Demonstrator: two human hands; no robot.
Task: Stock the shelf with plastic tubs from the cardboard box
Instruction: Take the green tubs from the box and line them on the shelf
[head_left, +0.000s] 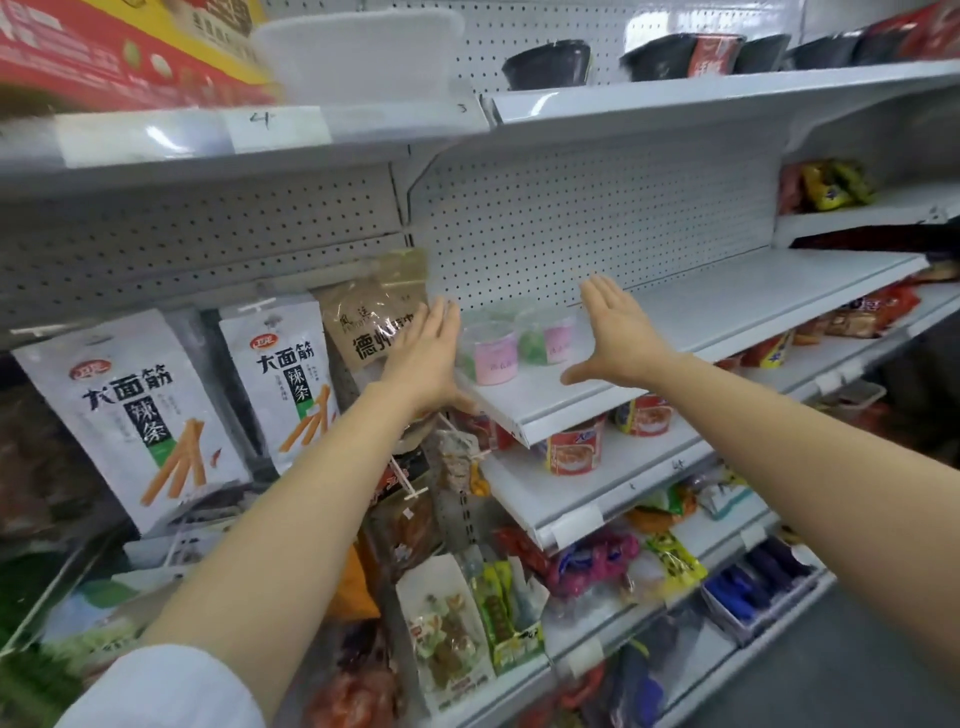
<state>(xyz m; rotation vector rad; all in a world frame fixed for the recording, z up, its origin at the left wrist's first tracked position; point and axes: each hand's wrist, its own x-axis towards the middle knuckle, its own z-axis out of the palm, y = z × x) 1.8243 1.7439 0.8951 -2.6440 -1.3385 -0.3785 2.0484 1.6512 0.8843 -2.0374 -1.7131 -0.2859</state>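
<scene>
Several small clear plastic tubs (496, 349) with pink and green contents stand at the left end of a white shelf (727, 312). My left hand (423, 358) is to the left of them, fingers straight, palm facing the tubs. My right hand (618, 338) is to their right, fingers straight, thumb spread out. Both hands flank the tubs; I cannot tell whether either hand touches one. No cardboard box is in view.
Snack bags (140, 410) hang on hooks at the left. A brown bag (371, 312) hangs just behind my left hand. Red cup noodles (574, 447) stand on the shelf below. Black bowls (548, 65) line the top shelf. Packets crowd the lower shelves.
</scene>
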